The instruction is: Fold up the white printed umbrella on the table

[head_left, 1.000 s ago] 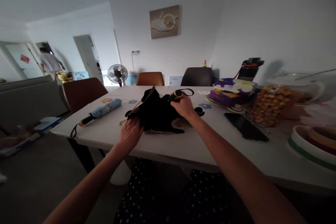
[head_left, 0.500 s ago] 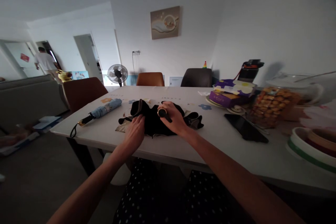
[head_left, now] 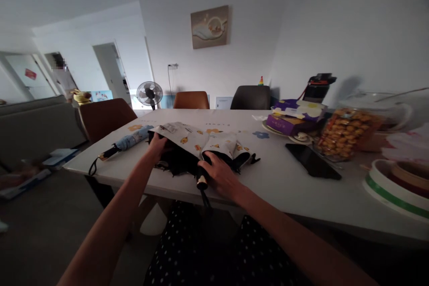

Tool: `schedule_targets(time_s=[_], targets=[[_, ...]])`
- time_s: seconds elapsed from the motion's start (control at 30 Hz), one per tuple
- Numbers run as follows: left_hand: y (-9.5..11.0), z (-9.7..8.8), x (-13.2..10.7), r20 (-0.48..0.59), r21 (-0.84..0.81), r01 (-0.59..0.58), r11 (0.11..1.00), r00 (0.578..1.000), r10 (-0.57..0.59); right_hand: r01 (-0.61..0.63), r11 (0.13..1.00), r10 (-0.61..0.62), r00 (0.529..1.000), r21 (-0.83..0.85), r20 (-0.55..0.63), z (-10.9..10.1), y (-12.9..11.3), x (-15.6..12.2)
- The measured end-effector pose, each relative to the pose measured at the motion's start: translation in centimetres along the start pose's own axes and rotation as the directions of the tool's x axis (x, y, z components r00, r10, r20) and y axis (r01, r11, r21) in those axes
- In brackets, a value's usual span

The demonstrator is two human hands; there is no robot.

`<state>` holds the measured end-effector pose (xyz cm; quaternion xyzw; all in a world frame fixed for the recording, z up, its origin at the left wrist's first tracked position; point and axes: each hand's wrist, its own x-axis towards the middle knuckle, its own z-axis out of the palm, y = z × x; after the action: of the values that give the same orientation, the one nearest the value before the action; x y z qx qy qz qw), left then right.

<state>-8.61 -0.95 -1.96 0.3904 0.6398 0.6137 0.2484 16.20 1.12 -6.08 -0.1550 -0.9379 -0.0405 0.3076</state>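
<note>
A loosely folded umbrella (head_left: 187,139) lies on the table, its cream canopy printed with small yellow figures and its underside black. Its dark handle (head_left: 202,180) with a gold-coloured end points towards me, and a black strap hangs over the table edge. My left hand (head_left: 157,147) grips the canopy's edge on the left side. Beside the handle, my right hand (head_left: 221,174) is closed on the umbrella near the canopy folds; some of its fingers are hidden under the fabric. A second umbrella, light blue and furled (head_left: 134,140), rests left of my left hand.
On the right are a black phone (head_left: 312,161), a purple box (head_left: 284,124), a jar of round snacks (head_left: 346,136), a dark bottle (head_left: 317,88) and bowls (head_left: 375,181). Chairs (head_left: 191,99) stand beyond the table (head_left: 268,196). A person (head_left: 65,78) is far left.
The umbrella has been turned: its handle now points towards me and the printed outer side shows. My left hand moved left to the canopy edge; my right hand came nearer me.
</note>
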Motion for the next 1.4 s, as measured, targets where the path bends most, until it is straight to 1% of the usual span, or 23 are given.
schedule_targets(time_s=[0.03,0.07,0.13,0.23,0.3,0.37,0.43,0.53,0.57,0.6,0.63,0.7,0.73,0.77,0.83,0.9,0.97,1.07,1.13,1.2,1.27,1.33,1.4], targets=[[0.0,-0.4,-0.1,0.020,-0.091,0.081,0.993,0.997,-0.080,-0.008,1.000,0.008,1.000,0.007,-0.002,0.1,-0.1,0.0],[0.1,-0.7,-0.4,0.066,-0.129,0.150,0.980,0.988,-0.142,-0.017,1.000,0.017,1.000,0.018,-0.009,0.1,-0.1,0.1],[0.1,-0.8,-1.3,0.194,-0.114,0.239,0.964,0.957,-0.214,-0.045,0.998,0.048,0.997,0.053,-0.054,0.1,-0.1,0.3],[0.2,-0.1,-3.2,0.369,-0.030,0.283,0.959,0.895,-0.252,-0.085,0.986,0.106,0.983,0.143,-0.148,-0.4,0.4,0.9],[0.3,0.6,-4.4,0.426,0.040,0.260,0.965,0.869,-0.251,-0.090,0.980,0.123,0.976,0.178,-0.180,-1.0,1.0,1.6],[0.3,1.4,-5.6,0.448,0.132,0.202,0.970,0.861,-0.240,-0.087,0.984,0.114,0.977,0.155,-0.178,-1.8,1.6,2.4],[0.4,2.1,-6.8,0.462,0.257,0.135,0.957,0.853,-0.244,-0.103,0.991,0.115,0.982,0.086,-0.148,-2.7,2.1,3.6],[0.4,3.0,-8.4,0.503,0.418,0.078,0.905,0.810,-0.302,-0.157,0.987,0.151,0.981,-0.042,-0.121,-4.2,2.9,6.1],[0.3,3.3,-8.8,0.504,0.436,0.083,0.896,0.802,-0.319,-0.173,0.982,0.160,0.976,-0.080,-0.144,-4.8,3.1,7.1],[0.3,3.6,-9.1,0.501,0.437,0.096,0.894,0.800,-0.331,-0.192,0.975,0.169,0.967,-0.108,-0.191,-5.5,3.4,8.1],[0.3,3.8,-9.3,0.495,0.427,0.115,0.897,0.801,-0.338,-0.231,0.965,0.193,0.946,-0.125,-0.260,-6.3,3.7,9.1],[0.2,4.0,-9.5,0.484,0.396,0.156,0.905,0.802,-0.350,-0.324,0.937,0.241,0.870,-0.130,-0.429,-8.0,4.3,10.9],[0.1,4.1,-9.5,0.478,0.379,0.167,0.910,0.807,-0.347,-0.345,0.930,0.245,0.838,-0.125,-0.487,-8.8,4.5,11.7],[0.1,4.2,-9.5,0.469,0.359,0.170,0.918,0.817,-0.335,-0.347,0.930,0.235,0.817,-0.124,-0.526,-9.6,4.7,12.3],[0.0,4.5,-9.6,0.435,0.306,0.152,0.940,0.855,-0.281,-0.336,0.933,0.216,0.809,-0.128,-0.547,-10.9,5.0,13.3],[0.1,5.2,-9.5,0.396,0.213,0.154,0.965,0.889,-0.230,-0.335,0.933,0.224,0.825,-0.130,-0.519,-11.7,4.9,13.9],[0.3,6.2,-9.2,0.364,0.072,0.219,0.973,0.903,-0.230,-0.334,0.933,0.233,0.842,-0.132,-0.486,-12.1,4.4,14.4],[0.8,8.7,-7.9,0.285,-0.144,0.315,0.938,0.921,-0.266,-0.301,0.942,0.204,0.867,-0.149,-0.455,-12.1,2.9,14.9],[0.9,10.7,-6.8,0.227,-0.237,0.313,0.920,0.938,-0.261,-0.267,0.949,0.182,0.898,-0.168,-0.401,-11.8,1.9,15.0],[0.7,12.4,-6.0,0.210,-0.274,0.307,0.911,0.944,-0.255,-0.213,0.958,0.154,0.946,-0.190,-0.285,-11.1,1.3,14.7],[0.3,13.6,-5.6,0.226,-0.258,0.315,0.913,0.939,-0.260,-0.145,0.966,0.123,0.986,-0.213,-0.114,-10.1,1.3,13.8],[-0.2,14.1,-5.5,0.260,-0.216,0.332,0.918,0.926,-0.274,-0.104,0.968,0.123,0.990,-0.228,0.070,-9.1,2.1,12.6],[-0.7,14.0,-5.6,0.302,-0.183,0.333,0.925,0.914,-0.270,-0.127,0.967,0.172,0.965,-0.221,0.198,-8.2,3.2,11.0]])
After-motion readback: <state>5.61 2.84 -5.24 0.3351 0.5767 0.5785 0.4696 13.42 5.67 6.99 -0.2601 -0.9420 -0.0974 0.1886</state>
